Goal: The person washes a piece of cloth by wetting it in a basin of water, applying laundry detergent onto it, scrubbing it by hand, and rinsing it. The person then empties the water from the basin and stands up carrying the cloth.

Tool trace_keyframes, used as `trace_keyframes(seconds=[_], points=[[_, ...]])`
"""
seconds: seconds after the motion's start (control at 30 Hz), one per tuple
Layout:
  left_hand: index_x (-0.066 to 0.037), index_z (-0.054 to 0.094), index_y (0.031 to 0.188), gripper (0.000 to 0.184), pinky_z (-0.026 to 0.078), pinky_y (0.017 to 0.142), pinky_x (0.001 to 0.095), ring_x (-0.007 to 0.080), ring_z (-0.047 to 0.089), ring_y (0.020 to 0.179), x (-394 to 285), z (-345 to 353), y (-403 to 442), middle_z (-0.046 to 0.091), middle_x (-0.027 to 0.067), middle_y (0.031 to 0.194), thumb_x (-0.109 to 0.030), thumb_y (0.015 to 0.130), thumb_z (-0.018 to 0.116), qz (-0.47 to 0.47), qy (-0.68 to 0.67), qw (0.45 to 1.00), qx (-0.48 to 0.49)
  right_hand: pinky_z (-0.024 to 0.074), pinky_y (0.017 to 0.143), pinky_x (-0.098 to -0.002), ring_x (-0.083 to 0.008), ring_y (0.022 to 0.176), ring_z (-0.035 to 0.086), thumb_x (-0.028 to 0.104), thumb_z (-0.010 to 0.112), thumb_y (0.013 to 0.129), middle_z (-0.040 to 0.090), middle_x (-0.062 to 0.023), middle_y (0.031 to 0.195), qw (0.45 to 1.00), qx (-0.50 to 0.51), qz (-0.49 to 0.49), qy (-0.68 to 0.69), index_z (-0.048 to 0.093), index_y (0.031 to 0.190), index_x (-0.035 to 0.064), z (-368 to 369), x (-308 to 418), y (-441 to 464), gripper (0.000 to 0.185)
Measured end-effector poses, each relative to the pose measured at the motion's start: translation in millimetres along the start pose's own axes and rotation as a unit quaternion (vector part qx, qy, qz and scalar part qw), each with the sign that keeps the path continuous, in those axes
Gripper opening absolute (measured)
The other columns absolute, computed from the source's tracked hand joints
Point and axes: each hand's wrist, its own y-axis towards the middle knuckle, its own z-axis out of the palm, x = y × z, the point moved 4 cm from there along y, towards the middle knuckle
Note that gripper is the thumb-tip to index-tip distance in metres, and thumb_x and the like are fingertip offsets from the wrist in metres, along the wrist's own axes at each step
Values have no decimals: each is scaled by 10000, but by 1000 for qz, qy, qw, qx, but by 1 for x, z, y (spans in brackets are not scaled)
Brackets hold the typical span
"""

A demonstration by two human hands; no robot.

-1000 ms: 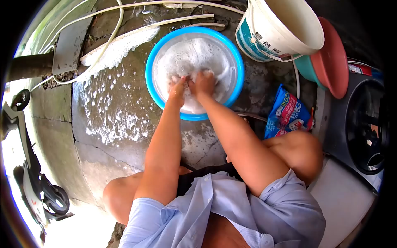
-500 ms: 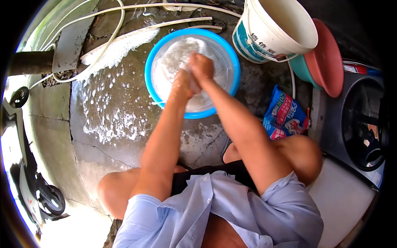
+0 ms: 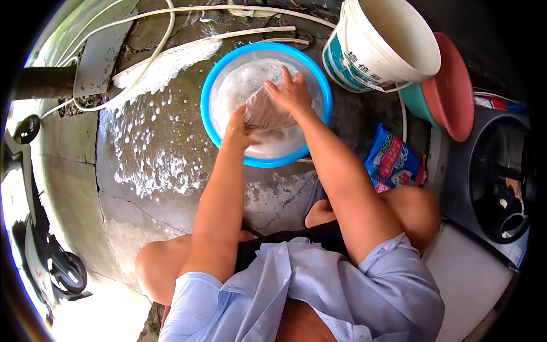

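A wet pinkish-brown cloth [image 3: 266, 111] is spread between my two hands, inside a basin with a blue rim [image 3: 208, 114] and sudsy water. At the cloth's left edge, my left hand [image 3: 238, 126] grips it, its fingers partly hidden. My right hand [image 3: 293, 94] rests against the cloth's upper right part with fingers spread apart. White foam [image 3: 242, 80] floats behind the cloth.
A white bucket [image 3: 356, 62] stands right of the basin, beside red [image 3: 453, 85] and green basins [image 3: 419, 105]. A blue detergent bag [image 3: 393, 159] lies near my right knee. Hoses [image 3: 216, 34] cross the wet, foam-splashed concrete [image 3: 154, 165]. A scooter [image 3: 43, 251] is at left.
My hands were close together, blurred, over the foam; now they are apart, with the cloth opened out between them. My right hand has moved right and its fingers have spread.
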Motion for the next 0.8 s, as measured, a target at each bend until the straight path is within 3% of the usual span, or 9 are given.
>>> trace_keyframes(seconds=[0.07, 0.2, 0.23, 0.3, 0.4, 0.43, 0.6, 0.73, 0.8], points=[[-203, 256, 1556, 726, 179, 1085, 762, 457, 331, 1428, -6, -4, 1, 305, 193, 1589, -430, 954, 593, 54, 88, 992, -74, 411, 1058, -549, -481, 1410, 268, 710, 615, 820, 198, -205, 1566, 998, -25, -7, -51, 290, 1566, 291, 27, -11, -8, 915], [-362, -46, 1598, 1024, 165, 1079, 769, 524, 210, 1456, -5, -12, 30, 143, 206, 1643, -593, 887, 654, 107, 210, 955, -179, 358, 1092, -585, -497, 1412, 257, 549, 710, 809, 197, -207, 1578, 999, -20, 2, -48, 318, 1553, 298, 76, 0, -48, 878], [-312, 44, 1593, 980, 218, 1078, 732, 491, 245, 1448, -1, -14, 39, 206, 207, 1617, -633, 880, 635, 105, 215, 955, -177, 369, 1087, -569, -516, 1427, 190, 477, 716, 813, 129, -187, 1613, 1000, 12, 5, -7, 360, 1535, 281, 96, -2, -49, 828], [-210, 223, 1584, 952, 323, 1076, 659, 424, 313, 1432, 4, -17, 56, 331, 210, 1565, -712, 866, 596, 103, 224, 954, -173, 473, 931, -542, -424, 1295, 476, 553, 659, 857, 508, -273, 1377, 999, 11, -12, -33, 604, 1308, 79, 123, 3, -49, 656], [-95, 525, 1397, 765, 451, 1032, 531, 341, 562, 1198, -3, -19, 79, 574, 207, 1335, -691, 917, 544, 13, -5, 1000, 13, 525, 733, -508, -406, 921, 688, 565, 648, 870, 693, -250, 880, 964, 53, 75, 251, 691, 974, -1, 124, 23, -37, 577], [-62, 542, 1366, 721, 484, 983, 536, 356, 621, 1054, -13, -25, 79, 625, 207, 1224, -644, 940, 535, -22, -55, 995, 79, 524, 617, -488, -429, 646, 674, 513, 655, 897, 625, -224, 619, 947, -104, -8, 305, 655, 820, -20, 86, 52, -57, 538], [26, 484, 1410, 616, 494, 995, 489, 343, 610, 1100, -24, -29, 15, 613, 210, 1243, -423, 988, 495, 441, 125, 867, 198, 522, 648, -458, -355, 686, 663, 314, 730, 876, 655, -154, 694, 925, -136, -245, 258, 640, 723, 105, -18, 133, -113, 275], [10, 531, 1325, 523, 516, 903, 447, 287, 630, 1022, -20, 2, 41, 646, 163, 1134, -402, 1016, 441, 209, -94, 954, 193, 534, 672, -467, -342, 722, 687, 265, 714, 873, 693, -143, 747, 894, -205, -257, 304, 686, 763, 114, -12, 104, -86, 189], [-5, 561, 1273, 493, 525, 855, 427, 255, 641, 981, -12, 30, 28, 668, 133, 1071, -408, 1032, 411, 195, -17, 981, 7, 553, 687, -467, -379, 753, 698, 385, 543, 962, 704, -183, 795, 981, -116, -16, 158, 736, 848, 116, 34, 31, -11, 350]])
